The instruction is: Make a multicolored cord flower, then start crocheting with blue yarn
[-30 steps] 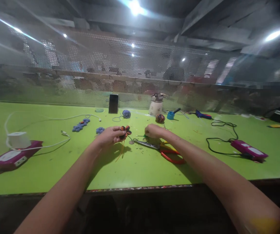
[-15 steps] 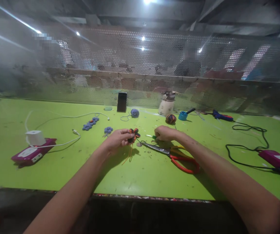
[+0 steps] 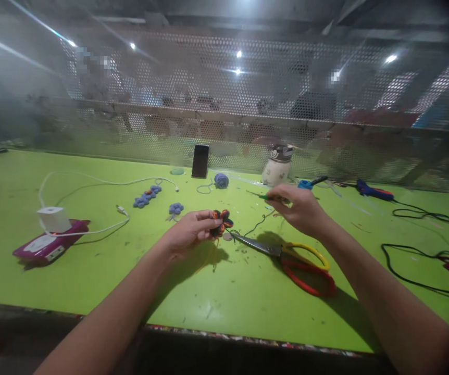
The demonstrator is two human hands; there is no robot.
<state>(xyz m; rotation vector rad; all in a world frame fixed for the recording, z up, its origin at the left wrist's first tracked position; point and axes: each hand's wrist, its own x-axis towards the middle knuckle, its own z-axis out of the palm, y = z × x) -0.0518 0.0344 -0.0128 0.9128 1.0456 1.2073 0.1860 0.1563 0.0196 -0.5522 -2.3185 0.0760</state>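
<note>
My left hand (image 3: 189,230) pinches a crocheted flower (image 3: 227,223) of dark and orange yarn above the table, with loose ends hanging below it. My right hand (image 3: 300,207) is closed on the green handle of a crochet hook (image 3: 262,196), whose thin tip points left. A dark yarn strand (image 3: 256,227) runs from near the flower towards the right hand. Large scissors (image 3: 261,245) with one yellow and one red handle lie between my forearms, their blade tips near the flower. The dark and orange yarn ball is hidden behind my right hand.
Blue crocheted flowers (image 3: 147,196), a single one (image 3: 176,209) and a blue yarn ball (image 3: 221,180) lie ahead. A phone (image 3: 200,161) and a bottle (image 3: 275,169) stand at the mesh screen (image 3: 216,104). Power strips (image 3: 52,242) with cables lie on both sides; a glue gun (image 3: 373,191) is right.
My right hand has lifted the crochet hook off the table and moved up and right. My left hand still holds the flower. The view has shifted slightly.
</note>
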